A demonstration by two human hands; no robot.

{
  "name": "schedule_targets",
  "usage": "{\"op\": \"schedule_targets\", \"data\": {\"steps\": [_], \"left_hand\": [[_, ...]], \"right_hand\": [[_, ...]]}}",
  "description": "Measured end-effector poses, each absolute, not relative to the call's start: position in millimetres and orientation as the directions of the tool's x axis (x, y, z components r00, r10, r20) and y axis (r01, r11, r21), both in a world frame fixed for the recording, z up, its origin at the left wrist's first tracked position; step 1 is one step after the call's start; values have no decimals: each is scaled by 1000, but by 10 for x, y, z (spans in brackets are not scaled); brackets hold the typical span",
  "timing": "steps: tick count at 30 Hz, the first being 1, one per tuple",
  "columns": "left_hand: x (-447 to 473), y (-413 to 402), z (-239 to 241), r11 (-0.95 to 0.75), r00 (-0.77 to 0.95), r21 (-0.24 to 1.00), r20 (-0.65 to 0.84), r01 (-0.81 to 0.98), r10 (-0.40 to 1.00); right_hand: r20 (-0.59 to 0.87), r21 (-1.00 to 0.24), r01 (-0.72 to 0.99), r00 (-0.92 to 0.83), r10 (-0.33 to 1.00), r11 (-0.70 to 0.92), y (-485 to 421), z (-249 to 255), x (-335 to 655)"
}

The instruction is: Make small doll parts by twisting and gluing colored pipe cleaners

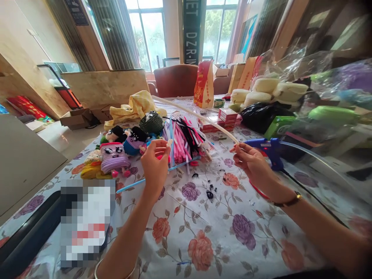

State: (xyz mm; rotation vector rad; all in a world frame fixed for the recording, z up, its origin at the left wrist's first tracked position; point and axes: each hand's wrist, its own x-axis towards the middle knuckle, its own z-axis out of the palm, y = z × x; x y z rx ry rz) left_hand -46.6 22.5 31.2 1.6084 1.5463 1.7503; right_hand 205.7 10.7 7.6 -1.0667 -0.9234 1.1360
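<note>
Head view, cream strip (207, 119), near end in right hand (252, 162)

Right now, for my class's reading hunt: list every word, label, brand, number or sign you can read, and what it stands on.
"IET DZR-IN": sideways on the dark pillar; possibly incomplete.
Red-and-orange bag: printed characters, too small to read.
Dark plaque, upper left: too blurred.
Red boxes: print too small.
Green box: too blurred.
No readable numbers.
</note>
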Motion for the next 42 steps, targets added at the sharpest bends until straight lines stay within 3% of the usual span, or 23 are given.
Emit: {"op": "schedule_targets", "data": {"steps": [6,16,23,29,32,35,40,42], "left_hand": [[-470,234,296,-337,-328,851,478,402,815],[-464,237,255,-315,-286,888,414,334,864],[-446,238,231,-299,-282,874,419,384,863],[-415,212,262,-317,-267,859,441,403,857],[-403,197,280,-311,-276,850,449,426,850],[-398,189,290,-303,-290,844,454,442,843],[-410,183,293,-309,-284,787,512,534,811],[-428,187,285,-327,-249,717,570,616,783]], "right_hand": [[23,-976,-209,186,982,62,114,63,2089],[-64,-932,-362,62,996,-37,110,-8,2086],[-59,-964,-260,-1,998,-57,27,44,1973],[99,-974,-206,-21,995,92,158,139,1767],[197,-977,-86,-18,980,195,338,173,1580],[228,-949,178,-180,957,260,529,211,1430],[394,-619,644,-240,887,450,791,273,1492],[390,-450,791,-244,888,415,847,281,1586]]}}
